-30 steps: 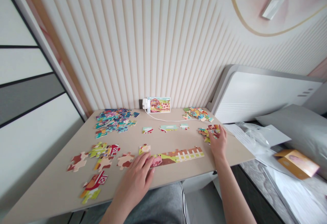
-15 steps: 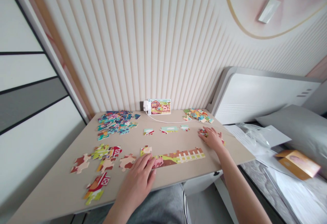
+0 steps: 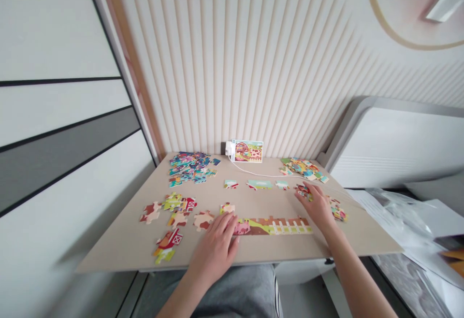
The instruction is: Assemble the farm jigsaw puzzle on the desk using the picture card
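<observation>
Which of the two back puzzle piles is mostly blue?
The back-left pile, left of the picture card; the back-right pile shows mainly yellow and orange.

The bare left hand (image 3: pixel 216 249) rests palm down, four fingers near each other, thumb sticking out. The bare right hand (image 3: pixel 320 210) is farther forward, palm down, fingers bent. Both bare forearms (image 3: pixel 357 277) point ahead.
</observation>
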Motion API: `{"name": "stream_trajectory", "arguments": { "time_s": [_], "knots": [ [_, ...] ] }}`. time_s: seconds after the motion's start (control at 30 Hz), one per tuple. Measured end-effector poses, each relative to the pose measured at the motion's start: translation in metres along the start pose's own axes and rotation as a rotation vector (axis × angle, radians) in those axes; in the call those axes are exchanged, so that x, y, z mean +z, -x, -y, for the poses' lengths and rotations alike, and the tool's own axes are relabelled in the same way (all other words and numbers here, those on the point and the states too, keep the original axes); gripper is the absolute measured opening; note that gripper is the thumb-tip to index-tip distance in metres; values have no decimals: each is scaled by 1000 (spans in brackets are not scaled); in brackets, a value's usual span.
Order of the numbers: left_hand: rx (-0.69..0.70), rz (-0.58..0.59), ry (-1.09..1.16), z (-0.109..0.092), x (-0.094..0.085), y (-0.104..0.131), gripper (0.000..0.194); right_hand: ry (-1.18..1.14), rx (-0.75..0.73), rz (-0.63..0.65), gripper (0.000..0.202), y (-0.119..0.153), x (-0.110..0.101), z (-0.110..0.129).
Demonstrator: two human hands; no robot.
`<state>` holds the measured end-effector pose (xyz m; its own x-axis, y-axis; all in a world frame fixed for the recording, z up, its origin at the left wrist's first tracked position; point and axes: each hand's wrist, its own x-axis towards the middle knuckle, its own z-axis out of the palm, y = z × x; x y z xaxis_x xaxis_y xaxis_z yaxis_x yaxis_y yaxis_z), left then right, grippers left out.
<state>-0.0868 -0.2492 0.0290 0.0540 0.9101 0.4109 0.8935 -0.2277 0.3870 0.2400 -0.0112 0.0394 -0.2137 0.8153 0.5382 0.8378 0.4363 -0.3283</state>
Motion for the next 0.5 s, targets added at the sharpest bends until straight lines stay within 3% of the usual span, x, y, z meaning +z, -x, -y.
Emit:
{"name": "stream_trajectory", "arguments": {
  "time_s": [0.2,0.3,0.4,0.5],
  "knots": [
    [-190,-75,428,-3,-15,1,49,-423,-322,349,63,44,-4,133],
    [-326,-57,757,-5,-21,3,53,-571,-423,439,60,63,2,190],
    [-396,-106,933,1,-27,6,54,-630,-498,464,55,70,15,224],
    [-459,-170,863,23,-39,16,52,-569,-535,441,70,71,29,243]
  ]
}}
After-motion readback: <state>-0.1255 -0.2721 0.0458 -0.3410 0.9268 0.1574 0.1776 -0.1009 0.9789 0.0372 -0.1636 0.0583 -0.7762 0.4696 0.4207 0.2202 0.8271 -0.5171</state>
